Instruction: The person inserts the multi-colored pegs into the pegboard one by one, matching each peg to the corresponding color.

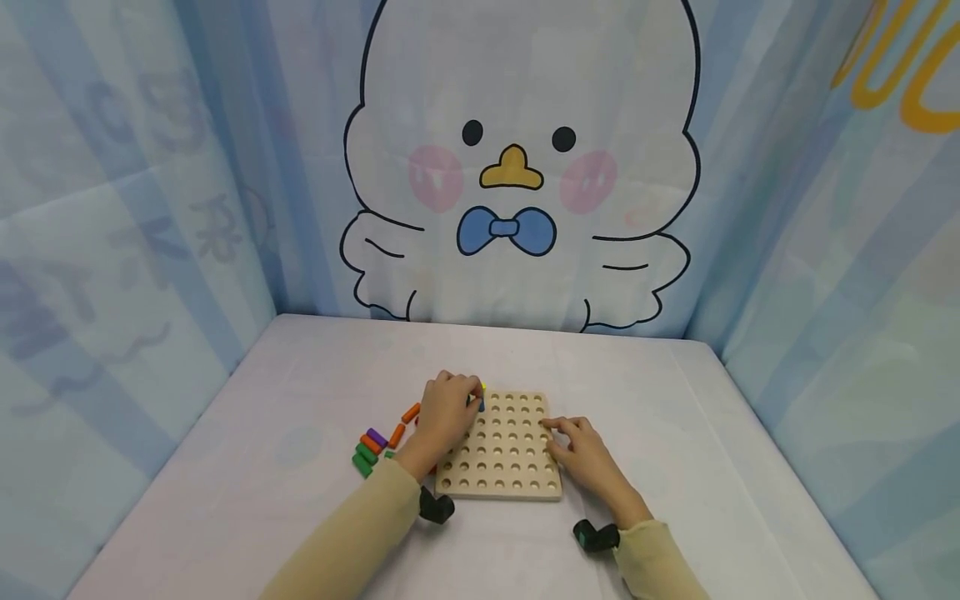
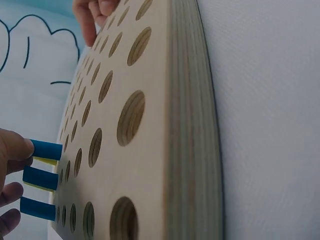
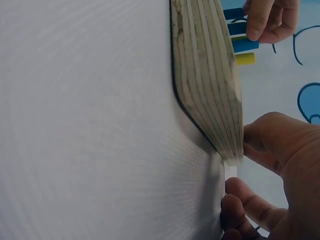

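Note:
A wooden peg board (image 1: 517,467) with rows of round holes lies flat on the table. My left hand (image 1: 448,408) is over its far left part, pinching the end of a blue peg (image 2: 46,149) that stands at a hole. Two more blue pegs (image 2: 40,178) stand upright beside it in a row, the lower fingers close by. A yellow peg (image 3: 245,59) stands just past them, near the board's far edge. My right hand (image 1: 585,454) touches the board's right edge with thumb and forefinger, its other fingers low beside the table surface.
Loose pegs lie left of the board: a purple peg (image 1: 377,437), orange pegs (image 1: 397,436) and green pegs (image 1: 363,462). Some are partly hidden by my left arm. A black wrist device (image 1: 435,505) sits at each cuff. Printed curtains (image 1: 517,275) enclose the white table (image 1: 300,383).

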The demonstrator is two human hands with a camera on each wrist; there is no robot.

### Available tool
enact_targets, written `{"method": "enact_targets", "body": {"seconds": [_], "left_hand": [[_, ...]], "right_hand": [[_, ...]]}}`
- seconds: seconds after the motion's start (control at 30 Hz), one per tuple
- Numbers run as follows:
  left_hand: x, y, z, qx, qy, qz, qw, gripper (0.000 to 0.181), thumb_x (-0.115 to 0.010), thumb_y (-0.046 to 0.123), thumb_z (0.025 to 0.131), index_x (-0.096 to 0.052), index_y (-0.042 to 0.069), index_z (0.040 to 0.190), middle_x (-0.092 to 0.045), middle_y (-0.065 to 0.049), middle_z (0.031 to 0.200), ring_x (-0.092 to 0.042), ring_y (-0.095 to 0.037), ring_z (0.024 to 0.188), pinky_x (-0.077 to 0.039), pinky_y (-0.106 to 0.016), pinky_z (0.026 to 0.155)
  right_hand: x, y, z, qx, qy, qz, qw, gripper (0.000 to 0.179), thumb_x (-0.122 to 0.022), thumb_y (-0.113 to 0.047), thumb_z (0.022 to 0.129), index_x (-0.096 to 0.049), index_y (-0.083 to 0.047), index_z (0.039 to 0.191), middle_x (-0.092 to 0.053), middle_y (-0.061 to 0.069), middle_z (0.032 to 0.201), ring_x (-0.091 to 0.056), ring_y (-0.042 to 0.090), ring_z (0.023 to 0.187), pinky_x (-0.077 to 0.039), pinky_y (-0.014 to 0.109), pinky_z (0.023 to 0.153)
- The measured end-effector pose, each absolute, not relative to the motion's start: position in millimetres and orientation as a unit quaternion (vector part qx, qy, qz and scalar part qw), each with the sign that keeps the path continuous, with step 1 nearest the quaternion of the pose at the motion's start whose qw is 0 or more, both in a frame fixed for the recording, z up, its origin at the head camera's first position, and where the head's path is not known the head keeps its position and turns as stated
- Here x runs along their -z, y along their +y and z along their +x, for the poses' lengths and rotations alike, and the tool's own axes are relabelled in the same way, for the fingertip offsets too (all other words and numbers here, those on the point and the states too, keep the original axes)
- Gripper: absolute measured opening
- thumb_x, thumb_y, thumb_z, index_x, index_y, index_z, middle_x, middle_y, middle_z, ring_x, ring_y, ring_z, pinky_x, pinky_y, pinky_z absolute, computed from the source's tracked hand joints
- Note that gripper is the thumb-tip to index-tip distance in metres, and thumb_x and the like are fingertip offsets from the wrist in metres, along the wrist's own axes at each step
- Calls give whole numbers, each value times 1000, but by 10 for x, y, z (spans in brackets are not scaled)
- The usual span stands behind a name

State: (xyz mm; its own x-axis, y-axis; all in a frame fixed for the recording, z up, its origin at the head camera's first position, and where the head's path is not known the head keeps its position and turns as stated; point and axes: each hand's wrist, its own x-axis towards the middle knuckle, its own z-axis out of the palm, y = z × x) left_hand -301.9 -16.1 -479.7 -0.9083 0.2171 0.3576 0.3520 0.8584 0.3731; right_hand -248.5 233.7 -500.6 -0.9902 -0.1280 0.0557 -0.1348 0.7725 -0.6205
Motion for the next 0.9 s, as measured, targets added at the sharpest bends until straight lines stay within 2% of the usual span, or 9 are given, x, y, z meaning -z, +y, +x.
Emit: {"method": "enact_targets", "body": {"seconds": [0.2, 0.33, 0.47, 0.53, 0.63, 0.77, 0.9], "left_hand": [[4892, -217, -2992, 221, -949, -167, 148, 9, -74, 14, 95, -73, 21, 101, -70, -3, 112, -60, -27, 108, -50, -48, 94], [4919, -275, -2948, 263, -941, -161, 137, 22, -73, 8, 94, -72, 16, 115, -65, -8, 121, -59, -29, 113, -51, -47, 98], [4905, -374, -2915, 310, -933, -135, 121, 36, -71, 8, 95, -65, 11, 130, -61, -12, 132, -57, -31, 122, -52, -46, 103], [4884, -462, -2906, 325, -932, -115, 114, 38, -71, 10, 96, -63, 11, 133, -62, -11, 133, -56, -31, 125, -51, -46, 105], [4832, -639, -2894, 337, -931, -87, 107, 36, -70, 11, 97, -63, 9, 132, -66, -11, 128, -59, -30, 120, -52, -46, 102], [4732, -896, -2855, 338, -938, -46, 70, 36, -69, 13, 98, -62, 6, 133, -68, -13, 123, -60, -31, 116, -52, -47, 99], [4646, -1113, -2793, 303, -953, -8, 0, 39, -67, 15, 98, -61, 3, 134, -64, -17, 127, -57, -34, 117, -51, -51, 100]], "right_hand": [[5044, 2323, -2475, -331, -941, 67, 5, 35, -67, -16, 99, -67, -13, 134, -57, 19, 126, -51, 20, 87, -43, 34, 73], [5056, 2317, -2469, -331, -941, 64, 6, 35, -66, -17, 99, -67, -14, 134, -58, 19, 126, -51, 19, 87, -43, 33, 73], [5067, 2315, -2466, -330, -942, 63, 6, 35, -66, -16, 99, -67, -14, 134, -58, 19, 126, -51, 19, 87, -43, 34, 74], [5067, 2314, -2465, -330, -942, 65, 7, 35, -66, -16, 99, -67, -14, 134, -58, 19, 126, -51, 19, 87, -43, 34, 74], [5065, 2314, -2471, -328, -942, 68, 7, 35, -66, -16, 99, -67, -14, 134, -58, 19, 126, -51, 19, 87, -44, 34, 74], [5039, 2318, -2477, -326, -943, 72, 6, 35, -66, -17, 100, -67, -14, 134, -57, 19, 125, -51, 19, 86, -44, 34, 73], [5003, 2320, -2477, -330, -941, 73, 3, 35, -67, -17, 99, -66, -13, 134, -56, 20, 126, -52, 21, 87, -44, 35, 73]]}}
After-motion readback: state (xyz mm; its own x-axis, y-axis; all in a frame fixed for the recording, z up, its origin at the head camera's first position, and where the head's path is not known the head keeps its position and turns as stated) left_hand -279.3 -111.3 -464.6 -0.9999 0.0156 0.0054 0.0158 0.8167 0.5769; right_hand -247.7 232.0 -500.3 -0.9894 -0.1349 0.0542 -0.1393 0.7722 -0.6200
